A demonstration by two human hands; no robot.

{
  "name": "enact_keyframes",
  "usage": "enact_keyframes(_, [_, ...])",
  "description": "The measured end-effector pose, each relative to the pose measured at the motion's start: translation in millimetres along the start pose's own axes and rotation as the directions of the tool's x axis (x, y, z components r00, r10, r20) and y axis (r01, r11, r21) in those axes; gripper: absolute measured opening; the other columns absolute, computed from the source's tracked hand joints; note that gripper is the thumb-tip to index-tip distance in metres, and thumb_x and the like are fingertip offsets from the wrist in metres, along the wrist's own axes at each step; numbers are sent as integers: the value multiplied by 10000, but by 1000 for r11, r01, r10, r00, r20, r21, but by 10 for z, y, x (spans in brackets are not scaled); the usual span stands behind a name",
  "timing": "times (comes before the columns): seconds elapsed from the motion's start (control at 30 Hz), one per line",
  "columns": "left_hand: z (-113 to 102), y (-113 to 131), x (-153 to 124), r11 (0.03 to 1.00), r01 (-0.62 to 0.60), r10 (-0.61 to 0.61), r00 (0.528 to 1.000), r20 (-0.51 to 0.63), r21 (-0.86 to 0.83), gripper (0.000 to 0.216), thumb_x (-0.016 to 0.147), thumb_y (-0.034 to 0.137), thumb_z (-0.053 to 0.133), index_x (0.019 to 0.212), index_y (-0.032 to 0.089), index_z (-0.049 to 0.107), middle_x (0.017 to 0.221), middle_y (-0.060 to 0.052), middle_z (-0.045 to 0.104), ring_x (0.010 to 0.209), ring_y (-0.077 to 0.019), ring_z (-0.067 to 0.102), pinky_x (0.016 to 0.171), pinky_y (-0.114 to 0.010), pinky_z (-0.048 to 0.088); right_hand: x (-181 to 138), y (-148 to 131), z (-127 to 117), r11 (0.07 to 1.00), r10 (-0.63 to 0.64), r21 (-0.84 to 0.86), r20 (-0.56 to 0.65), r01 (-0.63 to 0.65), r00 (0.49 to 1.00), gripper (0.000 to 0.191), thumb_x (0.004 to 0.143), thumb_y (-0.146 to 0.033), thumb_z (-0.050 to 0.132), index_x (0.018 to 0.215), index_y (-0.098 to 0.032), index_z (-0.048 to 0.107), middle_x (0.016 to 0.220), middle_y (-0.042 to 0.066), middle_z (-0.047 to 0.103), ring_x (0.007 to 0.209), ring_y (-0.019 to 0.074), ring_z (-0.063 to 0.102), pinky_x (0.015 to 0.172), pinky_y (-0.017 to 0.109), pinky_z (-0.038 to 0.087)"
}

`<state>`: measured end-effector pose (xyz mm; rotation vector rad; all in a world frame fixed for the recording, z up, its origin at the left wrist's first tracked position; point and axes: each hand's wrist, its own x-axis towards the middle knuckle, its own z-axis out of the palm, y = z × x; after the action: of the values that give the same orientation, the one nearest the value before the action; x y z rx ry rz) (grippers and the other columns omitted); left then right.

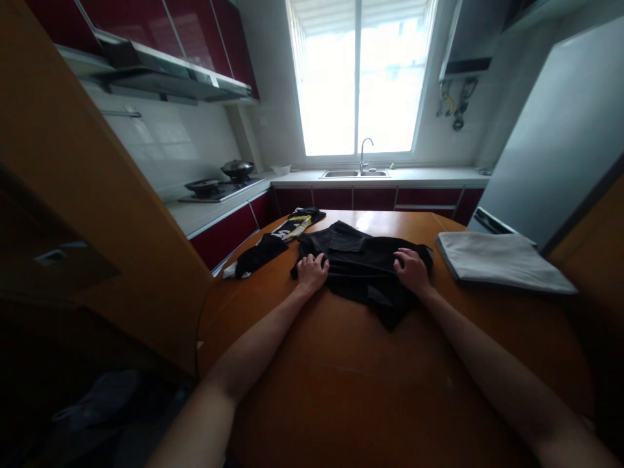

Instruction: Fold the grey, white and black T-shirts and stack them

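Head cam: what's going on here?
A person has both bare hands on a black garment lying rumpled on a wooden table: the left hand at its left end, the right hand near its right end. Whether the fingers pinch the fabric isn't clear. Dark clothing with yellow and white print lies to the left, and a pale folded cloth to the right.

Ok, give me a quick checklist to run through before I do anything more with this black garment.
1. Left hand at the black garment's left end: ok.
2. Right hand near its right end: ok.
3. Fingers gripping cloth: cannot tell.
4. Garment smooth: not ok, creased, with a corner jutting toward you.
5. Garment wholly on the table: ok.
6. Printed clothing apart from it: cannot tell.
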<state>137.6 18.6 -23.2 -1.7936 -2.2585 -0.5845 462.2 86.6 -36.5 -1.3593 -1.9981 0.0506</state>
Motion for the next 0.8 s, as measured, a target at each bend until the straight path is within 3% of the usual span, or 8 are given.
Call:
enact_keyframes(0.1, [-12,2,-3,1000,5,-5,1000,7,12,494,1014,482,412,1403,247,606,1151,-144,635,1108,-323,568,973,-461,414,-47,-121,84,988,27,-153,219,7,975,459,937,-309,507,1335,-128,646,1497,164,523,1387,280,455,1135,391,350])
enact_keyframes(0.17, [-10,-4,-4,1000,4,-4,1000,20,14,461,1015,485,404,1247,236,715,1127,-145,628,1096,-326,560,965,-479,409,-50,-168,73,972,85,-235,281,-17,956,419,966,-337,488,1280,-144,686,1410,170,603,1333,288,515,1081,394,394])
enact_keyframes(0.27, [-11,-6,1,1000,-9,9,1000,-12,-12,457,1005,470,427,923,217,799,1099,-135,607,1098,-315,541,985,-488,398,-32,-236,-40,936,184,-340,238,-96,954,443,1008,-414,419,1026,-144,770,1122,189,733,1118,315,648,949,418,455])
enact_keyframes(0.37, [-24,-6,26,994,-18,10,998,-70,-111,446,996,429,451,794,209,782,1058,-110,615,1072,-287,558,1015,-476,396,-41,-332,-162,902,252,-398,169,-168,953,545,1024,-465,373,880,-115,766,928,215,742,940,333,694,877,452,463])
enact_keyframes(0.47, [-20,-40,73,972,-2,-28,992,-126,-236,406,1004,369,427,861,208,771,1082,-93,646,1072,-258,595,1027,-443,416,-91,-435,-193,922,113,-381,110,-63,988,425,1012,-387,429,952,-117,751,1009,215,731,1023,344,665,898,458,460])
enact_keyframes(0.57, [38,-110,115,965,6,-47,988,-149,-262,342,979,315,475,1216,219,703,1352,-116,599,1287,-282,529,1100,-446,387,-139,-498,-110,957,-145,-234,125,171,981,331,1006,-318,460,1098,-154,733,1244,167,691,1210,303,589,1014,425,438])
enact_keyframes(0.67, [129,-173,128,978,37,-31,999,35,-203,495,933,283,551,1421,200,566,1510,-168,498,1447,-358,383,1178,-577,277,-158,-498,28,943,-305,-69,211,326,929,405,1034,-367,433,1280,-160,679,1469,127,567,1397,270,458,1149,418,358])
enact_keyframes(0.8, [188,-204,119,972,-77,112,982,150,-224,455,920,228,545,1369,217,615,1477,-140,557,1428,-316,443,1213,-606,209,-150,-460,134,928,-360,23,309,371,880,512,1058,-450,359,1422,-164,578,1603,109,396,1518,273,286,1205,504,284])
